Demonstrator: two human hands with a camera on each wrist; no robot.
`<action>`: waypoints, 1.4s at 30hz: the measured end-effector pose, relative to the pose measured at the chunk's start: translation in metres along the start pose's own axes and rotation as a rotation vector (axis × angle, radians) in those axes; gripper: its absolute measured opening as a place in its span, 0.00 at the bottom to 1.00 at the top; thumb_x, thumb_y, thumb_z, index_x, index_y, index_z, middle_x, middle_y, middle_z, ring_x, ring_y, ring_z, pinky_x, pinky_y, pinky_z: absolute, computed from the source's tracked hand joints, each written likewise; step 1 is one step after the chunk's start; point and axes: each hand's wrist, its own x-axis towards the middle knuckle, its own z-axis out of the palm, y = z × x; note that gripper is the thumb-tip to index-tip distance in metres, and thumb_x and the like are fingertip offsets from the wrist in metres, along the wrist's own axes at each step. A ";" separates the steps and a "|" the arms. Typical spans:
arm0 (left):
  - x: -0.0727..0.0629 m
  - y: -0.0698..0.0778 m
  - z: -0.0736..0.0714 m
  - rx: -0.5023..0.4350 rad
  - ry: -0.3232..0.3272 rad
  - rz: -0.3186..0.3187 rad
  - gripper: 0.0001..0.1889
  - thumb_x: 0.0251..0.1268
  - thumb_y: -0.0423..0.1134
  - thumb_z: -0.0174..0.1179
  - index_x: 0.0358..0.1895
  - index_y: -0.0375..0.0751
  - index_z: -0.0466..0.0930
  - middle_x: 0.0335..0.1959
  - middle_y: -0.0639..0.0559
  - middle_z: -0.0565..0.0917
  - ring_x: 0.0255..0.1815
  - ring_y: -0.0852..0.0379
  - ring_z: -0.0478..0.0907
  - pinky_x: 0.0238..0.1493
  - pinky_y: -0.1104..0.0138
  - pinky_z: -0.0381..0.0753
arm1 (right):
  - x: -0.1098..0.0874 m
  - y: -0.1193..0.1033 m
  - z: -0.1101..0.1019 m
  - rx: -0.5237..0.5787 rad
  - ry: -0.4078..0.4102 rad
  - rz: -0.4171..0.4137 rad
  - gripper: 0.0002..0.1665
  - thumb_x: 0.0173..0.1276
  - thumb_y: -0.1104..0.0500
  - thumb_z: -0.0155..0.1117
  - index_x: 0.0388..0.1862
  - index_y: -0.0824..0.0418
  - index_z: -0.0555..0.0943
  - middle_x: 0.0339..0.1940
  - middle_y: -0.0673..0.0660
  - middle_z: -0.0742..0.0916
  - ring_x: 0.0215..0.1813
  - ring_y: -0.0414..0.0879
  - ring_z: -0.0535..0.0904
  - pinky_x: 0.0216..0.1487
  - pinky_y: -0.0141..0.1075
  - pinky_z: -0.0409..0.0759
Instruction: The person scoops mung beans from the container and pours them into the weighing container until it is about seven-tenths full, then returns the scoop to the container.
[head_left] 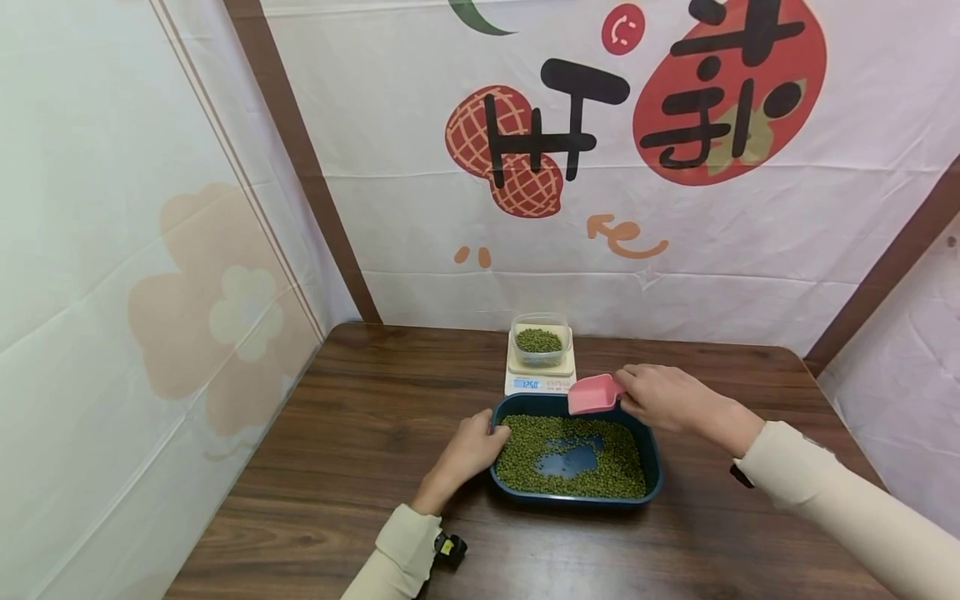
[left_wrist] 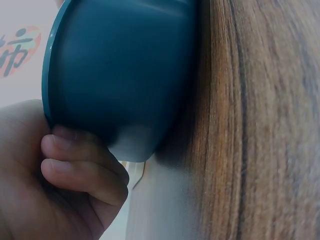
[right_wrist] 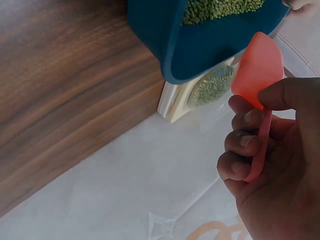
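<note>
From my end I see the two hands well apart: the left hand [head_left: 474,442] grips the left rim of a dark blue rectangular plastic basin [head_left: 577,499], fingers curled on its outer wall, and the right hand [head_left: 663,397] is clamped round the handle of a small pink plastic scoop [head_left: 592,395]. The scoop is at the basin's far rim, toward the right; I cannot tell how high it sits above it. Small green beans [head_left: 618,475] line the basin, with a patch of blue floor showing in the middle. Just behind the basin I make out a cream-and-white digital scale [head_left: 555,384] with a lit display, its digits too small for me to read surely. On it stands a clear square plastic container [head_left: 542,359] partly filled with similar green beans. Everything rests on a brown wood-grain table [head_left: 360,433].
</note>
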 end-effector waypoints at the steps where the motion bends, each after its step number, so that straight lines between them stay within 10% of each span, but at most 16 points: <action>1: 0.000 0.000 0.000 -0.001 -0.001 0.000 0.09 0.80 0.41 0.52 0.41 0.40 0.76 0.22 0.54 0.68 0.23 0.58 0.68 0.32 0.64 0.71 | -0.001 -0.001 0.001 0.000 -0.003 0.001 0.06 0.73 0.61 0.66 0.38 0.57 0.77 0.29 0.47 0.77 0.28 0.38 0.67 0.30 0.36 0.68; 42: 0.000 -0.001 0.000 0.008 0.001 0.009 0.08 0.78 0.40 0.53 0.40 0.40 0.75 0.24 0.53 0.69 0.25 0.57 0.68 0.32 0.63 0.71 | -0.017 -0.004 0.031 -0.127 -0.020 -0.051 0.10 0.68 0.60 0.72 0.43 0.65 0.85 0.32 0.55 0.86 0.28 0.42 0.77 0.28 0.37 0.72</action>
